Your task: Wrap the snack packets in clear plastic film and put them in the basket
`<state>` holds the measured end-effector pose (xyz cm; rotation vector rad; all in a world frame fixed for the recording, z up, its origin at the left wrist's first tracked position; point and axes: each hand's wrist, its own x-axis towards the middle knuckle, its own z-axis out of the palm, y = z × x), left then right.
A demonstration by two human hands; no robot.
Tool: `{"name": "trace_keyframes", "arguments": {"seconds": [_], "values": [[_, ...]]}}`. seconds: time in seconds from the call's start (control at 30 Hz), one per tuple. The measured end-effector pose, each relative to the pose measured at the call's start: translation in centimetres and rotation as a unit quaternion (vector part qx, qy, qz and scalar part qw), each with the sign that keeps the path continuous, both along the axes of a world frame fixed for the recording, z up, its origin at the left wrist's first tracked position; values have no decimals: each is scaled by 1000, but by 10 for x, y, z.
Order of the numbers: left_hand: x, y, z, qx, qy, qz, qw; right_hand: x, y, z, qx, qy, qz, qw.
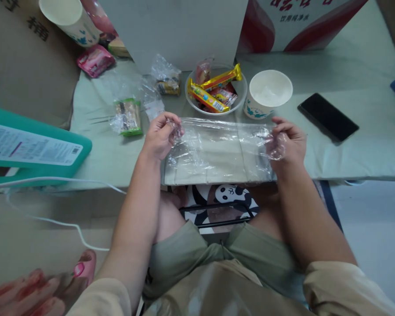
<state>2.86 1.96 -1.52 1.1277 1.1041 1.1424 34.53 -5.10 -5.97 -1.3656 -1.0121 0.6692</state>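
Note:
A clear plastic bag (217, 149) is stretched flat between my two hands, over the front edge of the table. My left hand (162, 137) pinches its upper left corner, and the fingers of my right hand (288, 142) close on the upper right side. Just beyond the bag stands a clear bowl (192, 98) of wrapped snacks, with yellow-wrapped bars (210, 97) on top. A white paper cup (270, 92) with a leaf print is beside the bowl, near my right hand. Left of my left hand lies a wrapped snack (128, 116) with green ends.
A black phone (328, 117) lies on the right. A teal object with a label (39, 147) stands at the left edge, a white cable (68, 180) beside it. White boxes (180, 35) block the back. Another person's hand (26, 294) shows at lower left.

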Motion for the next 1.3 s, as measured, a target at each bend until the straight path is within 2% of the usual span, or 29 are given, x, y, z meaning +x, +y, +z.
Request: {"name": "trace_keyframes", "arguments": {"seconds": [0.1,0.2,0.3,0.43,0.53,0.7,0.87,0.97,1.07,1.1,1.13,1.2,1.27,1.3], "values": [[-1,0,1,-11,4,-6,1000,9,3,-5,-9,-2,-12,1000],[-3,1,-1,-6,9,-25,1000,13,3,-5,-12,47,-19,999],[-5,4,-10,2,31,-26,999,11,0,-2,-30,61,30,997],[-9,4,-19,35,108,12,993,0,-5,-4,-51,-17,63,997],[-10,0,-17,66,130,6,989,-6,-8,-7,-45,-101,74,991],[-10,-4,-12,17,94,-32,995,-7,-10,-6,-34,-145,63,987],[-11,-3,-14,13,122,-59,991,-6,-12,-6,-39,-193,63,978],[-13,-1,-18,40,129,-46,990,-1,-13,-6,-28,-271,34,962],[-15,3,-29,80,124,-42,988,-2,-16,2,2,-379,-47,924],[-16,5,-33,91,120,-45,988,-6,-18,6,15,-410,-54,910],[-16,6,-38,101,115,-50,987,-11,-21,10,29,-437,-39,898],[-17,9,-45,117,108,-59,985,-26,-26,16,45,-475,39,878],[-17,11,-50,128,105,-65,984,-43,-30,17,40,-501,116,856],[-17,12,-51,132,104,-66,984,-50,-31,16,33,-510,134,849]]}}
